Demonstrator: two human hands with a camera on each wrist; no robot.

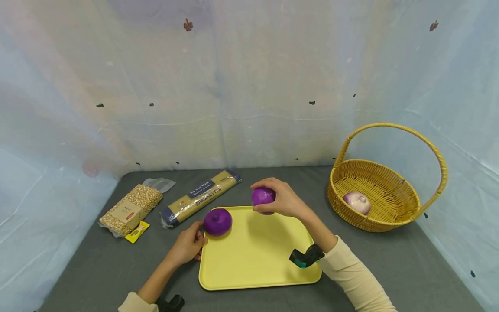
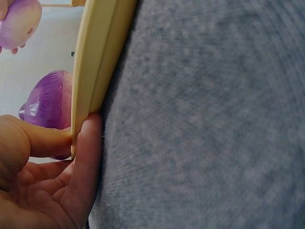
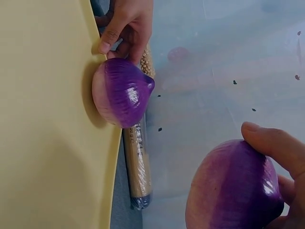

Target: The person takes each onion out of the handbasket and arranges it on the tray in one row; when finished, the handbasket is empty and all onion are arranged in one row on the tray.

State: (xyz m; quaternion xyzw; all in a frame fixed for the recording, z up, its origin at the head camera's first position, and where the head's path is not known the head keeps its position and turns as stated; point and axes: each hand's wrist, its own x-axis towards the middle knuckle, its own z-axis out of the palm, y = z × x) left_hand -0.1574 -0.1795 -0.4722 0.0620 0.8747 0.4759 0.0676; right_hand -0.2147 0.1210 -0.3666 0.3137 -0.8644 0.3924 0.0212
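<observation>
Now the right hand (image 1: 286, 200) grasps one round purple onion (image 1: 263, 196) above the flat yellow plastic tray (image 1: 257, 255), where a second purple onion (image 1: 217, 222) lies near the left edge. The left hand (image 1: 189, 245) pinches this edge. A third, paler onion (image 1: 357, 202) lies in the woven yellow wicker basket (image 1: 390, 216).

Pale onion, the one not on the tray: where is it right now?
In the head view, the pale onion lies inside the wicker basket at the table's right, apart from the yellow tray and both hands.
</observation>
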